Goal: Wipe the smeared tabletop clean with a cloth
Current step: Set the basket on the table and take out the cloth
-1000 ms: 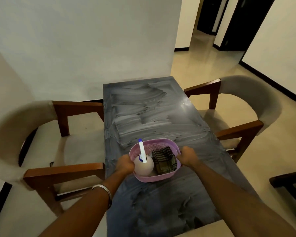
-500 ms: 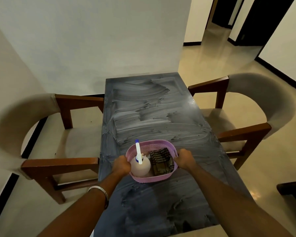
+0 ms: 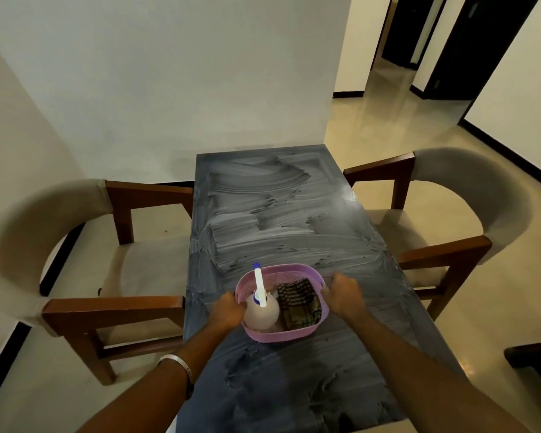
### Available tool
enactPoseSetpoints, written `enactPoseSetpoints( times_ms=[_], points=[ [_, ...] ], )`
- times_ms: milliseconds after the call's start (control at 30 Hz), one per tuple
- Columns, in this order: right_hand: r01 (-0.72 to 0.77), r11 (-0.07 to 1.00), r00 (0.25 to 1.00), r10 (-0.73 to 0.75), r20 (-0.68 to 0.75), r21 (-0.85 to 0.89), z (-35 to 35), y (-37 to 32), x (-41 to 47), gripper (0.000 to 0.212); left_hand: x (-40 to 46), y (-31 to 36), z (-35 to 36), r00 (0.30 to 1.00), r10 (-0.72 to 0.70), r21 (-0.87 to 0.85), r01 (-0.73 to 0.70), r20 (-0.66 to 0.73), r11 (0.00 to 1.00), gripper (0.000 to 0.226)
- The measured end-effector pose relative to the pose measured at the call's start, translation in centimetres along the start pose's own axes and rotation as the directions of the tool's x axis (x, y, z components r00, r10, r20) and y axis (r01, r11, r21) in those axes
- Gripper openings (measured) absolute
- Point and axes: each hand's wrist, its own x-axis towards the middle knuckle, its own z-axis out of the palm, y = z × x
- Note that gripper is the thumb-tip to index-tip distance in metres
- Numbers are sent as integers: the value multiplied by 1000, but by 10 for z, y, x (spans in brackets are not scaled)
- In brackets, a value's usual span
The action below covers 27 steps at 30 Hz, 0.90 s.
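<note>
A dark grey tabletop streaked with white smears runs away from me. On its near half sits a pink plastic basket. Inside it lie a folded checked cloth on the right and a round spray bottle with a white and blue nozzle on the left. My left hand grips the basket's left rim. My right hand grips its right rim.
A wooden armchair with a beige back stands at the table's left side, another at its right. A white wall closes the far end. A dark piece of furniture shows at the right edge. Open floor leads to dark doorways at the back right.
The view has pulled back and tilted, showing more of the wall and chairs. Both hands keep their grip on the basket, which sits at about the same spot on the table.
</note>
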Motion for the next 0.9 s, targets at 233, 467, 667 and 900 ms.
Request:
enactPoseSetpoints(
  times_ms=[233, 467, 667, 900],
  points=[
    [140, 986, 990, -140, 8, -90, 6, -42, 1, 13, -13, -18, -3, 979, 94, -166, -125, -180, 978, 53],
    [85, 978, 993, -67, 99, -192, 43, -52, 8, 13, -23, -24, 0, 955, 154, -156, -197, -252, 968, 31],
    [59, 981, 996, -46, 72, -184, 54, -46, 19, 17, -23, -9, 5, 956, 137, -136, -177, -261, 975, 39],
    [107, 981, 992, -94, 83, -160, 62, -42, 22, 19, -23, 7, 22, 963, 136, 31, -133, -233, 991, 73]
  ],
)
